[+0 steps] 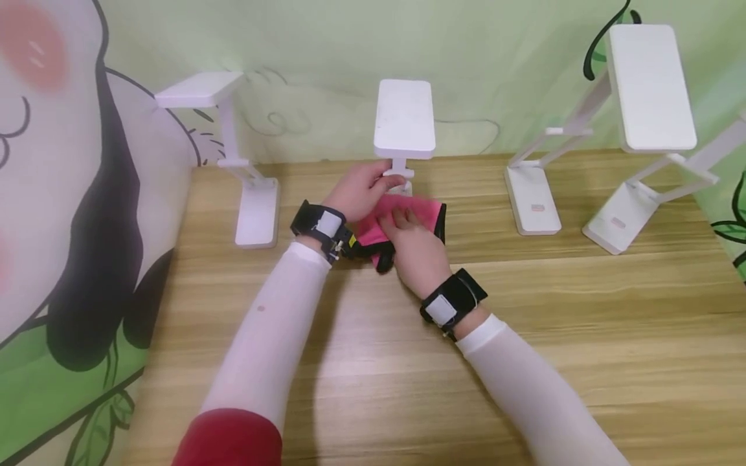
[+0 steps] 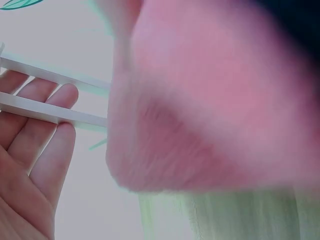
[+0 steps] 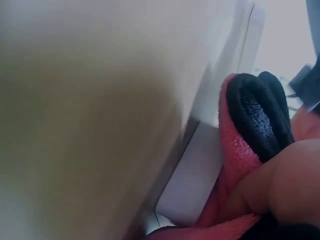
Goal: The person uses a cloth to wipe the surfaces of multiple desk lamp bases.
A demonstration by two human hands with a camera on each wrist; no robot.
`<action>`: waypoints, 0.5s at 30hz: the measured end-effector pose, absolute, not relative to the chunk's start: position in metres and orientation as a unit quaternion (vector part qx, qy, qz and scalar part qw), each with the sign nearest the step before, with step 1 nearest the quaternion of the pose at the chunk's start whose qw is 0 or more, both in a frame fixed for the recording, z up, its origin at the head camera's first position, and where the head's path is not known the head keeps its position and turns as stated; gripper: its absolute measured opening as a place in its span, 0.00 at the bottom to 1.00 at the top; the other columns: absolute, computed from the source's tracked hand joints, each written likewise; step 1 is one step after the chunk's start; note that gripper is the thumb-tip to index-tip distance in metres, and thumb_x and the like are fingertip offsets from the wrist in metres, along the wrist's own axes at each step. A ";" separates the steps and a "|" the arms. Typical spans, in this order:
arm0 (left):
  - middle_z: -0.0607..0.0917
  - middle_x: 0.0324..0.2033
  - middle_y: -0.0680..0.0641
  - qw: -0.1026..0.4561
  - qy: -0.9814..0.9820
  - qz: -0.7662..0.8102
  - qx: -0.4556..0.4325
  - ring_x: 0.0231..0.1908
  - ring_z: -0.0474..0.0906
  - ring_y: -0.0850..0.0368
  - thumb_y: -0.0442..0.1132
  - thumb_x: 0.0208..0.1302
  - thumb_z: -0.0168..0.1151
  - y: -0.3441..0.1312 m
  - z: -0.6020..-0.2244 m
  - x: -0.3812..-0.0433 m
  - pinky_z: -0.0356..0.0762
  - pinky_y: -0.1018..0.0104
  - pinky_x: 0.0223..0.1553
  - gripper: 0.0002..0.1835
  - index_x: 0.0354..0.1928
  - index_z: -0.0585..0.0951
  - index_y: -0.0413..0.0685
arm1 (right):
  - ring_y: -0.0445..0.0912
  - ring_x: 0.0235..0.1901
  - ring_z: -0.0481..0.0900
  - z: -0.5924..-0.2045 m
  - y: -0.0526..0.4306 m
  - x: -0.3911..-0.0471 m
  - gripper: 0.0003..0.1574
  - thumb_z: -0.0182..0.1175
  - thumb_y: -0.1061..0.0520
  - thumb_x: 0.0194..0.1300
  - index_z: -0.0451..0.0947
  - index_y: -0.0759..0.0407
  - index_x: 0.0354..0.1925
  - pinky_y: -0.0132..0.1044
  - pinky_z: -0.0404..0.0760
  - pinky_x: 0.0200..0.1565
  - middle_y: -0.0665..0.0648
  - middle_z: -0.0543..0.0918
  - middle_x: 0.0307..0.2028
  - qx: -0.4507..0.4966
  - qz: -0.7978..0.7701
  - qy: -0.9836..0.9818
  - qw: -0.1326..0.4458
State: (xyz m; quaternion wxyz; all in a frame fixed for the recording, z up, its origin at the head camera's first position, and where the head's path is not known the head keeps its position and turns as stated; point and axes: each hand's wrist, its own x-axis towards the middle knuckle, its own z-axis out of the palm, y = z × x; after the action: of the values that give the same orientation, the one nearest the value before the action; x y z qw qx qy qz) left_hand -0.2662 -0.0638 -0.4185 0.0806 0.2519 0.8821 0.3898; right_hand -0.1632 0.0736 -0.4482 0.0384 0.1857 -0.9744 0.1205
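Observation:
A white desk lamp point(image 1: 404, 120) stands at the back middle of the wooden table. My left hand point(image 1: 357, 193) holds its thin twin-bar stem point(image 2: 82, 119), with the fingers behind the bars in the left wrist view. Over the lamp's base lies a pink cloth point(image 1: 430, 212) with black edging, which hides most of that base. My right hand point(image 1: 422, 255) grips the cloth against the base, fingers on top. In the right wrist view, a side of the white base point(image 3: 192, 172) shows beside the folded cloth.
Another white lamp point(image 1: 258, 213) stands to the left, its head folded level. Two more lamps, one with its base point(image 1: 533, 200) nearer the middle and one with its base point(image 1: 623, 217) farther right, stand at the right. Behind the table point(image 1: 373, 388) hangs a green printed backdrop point(image 1: 326, 39).

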 end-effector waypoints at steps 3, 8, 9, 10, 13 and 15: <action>0.75 0.27 0.45 0.080 0.882 0.390 0.251 0.30 0.70 0.55 0.61 0.62 0.47 -0.064 -0.418 -0.267 0.68 0.65 0.35 0.21 0.43 0.76 0.54 | 0.60 0.63 0.67 -0.447 0.076 -0.144 0.39 0.57 0.67 0.53 0.68 0.50 0.64 0.54 0.82 0.43 0.63 0.71 0.63 0.188 0.123 -0.974 0.040; 0.66 0.21 0.49 0.066 0.890 0.372 0.256 0.26 0.66 0.55 0.62 0.63 0.45 -0.062 -0.415 -0.267 0.66 0.65 0.31 0.22 0.37 0.74 0.50 | 0.60 0.61 0.70 -0.445 0.079 -0.125 0.34 0.56 0.66 0.57 0.69 0.51 0.63 0.53 0.83 0.41 0.64 0.73 0.61 0.195 0.103 -0.974 0.056; 0.64 0.20 0.49 0.065 0.890 0.370 0.258 0.25 0.64 0.55 0.61 0.63 0.46 -0.061 -0.414 -0.266 0.65 0.65 0.30 0.22 0.37 0.74 0.49 | 0.60 0.60 0.71 -0.446 0.079 -0.125 0.33 0.56 0.65 0.57 0.70 0.51 0.62 0.54 0.83 0.40 0.64 0.74 0.60 0.197 0.099 -0.974 0.061; 0.63 0.20 0.50 0.065 0.891 0.368 0.259 0.24 0.64 0.55 0.61 0.64 0.46 -0.060 -0.414 -0.266 0.65 0.65 0.29 0.22 0.36 0.74 0.49 | 0.60 0.59 0.72 -0.446 0.079 -0.127 0.33 0.56 0.65 0.58 0.70 0.51 0.62 0.54 0.84 0.38 0.64 0.75 0.60 0.199 0.095 -0.973 0.065; 0.62 0.19 0.50 0.067 0.890 0.371 0.258 0.24 0.64 0.55 0.59 0.64 0.47 -0.060 -0.415 -0.265 0.65 0.66 0.29 0.22 0.36 0.75 0.46 | 0.59 0.58 0.73 -0.447 0.078 -0.142 0.31 0.54 0.64 0.58 0.71 0.51 0.61 0.55 0.84 0.33 0.64 0.75 0.59 0.208 0.094 -0.971 0.071; 0.64 0.20 0.48 0.071 0.888 0.377 0.255 0.25 0.66 0.54 0.58 0.64 0.49 -0.061 -0.416 -0.264 0.65 0.66 0.30 0.22 0.38 0.76 0.45 | 0.58 0.58 0.73 -0.448 0.077 -0.157 0.31 0.54 0.65 0.57 0.72 0.51 0.60 0.55 0.83 0.31 0.63 0.75 0.59 0.212 0.096 -0.970 0.069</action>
State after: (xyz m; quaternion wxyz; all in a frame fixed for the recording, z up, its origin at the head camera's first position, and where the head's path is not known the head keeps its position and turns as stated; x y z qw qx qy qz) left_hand -0.2642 -0.0613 -0.4156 0.0708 0.2546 0.8878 0.3767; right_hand -0.1566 0.0765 -0.4476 0.0690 0.2121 -0.9701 0.0956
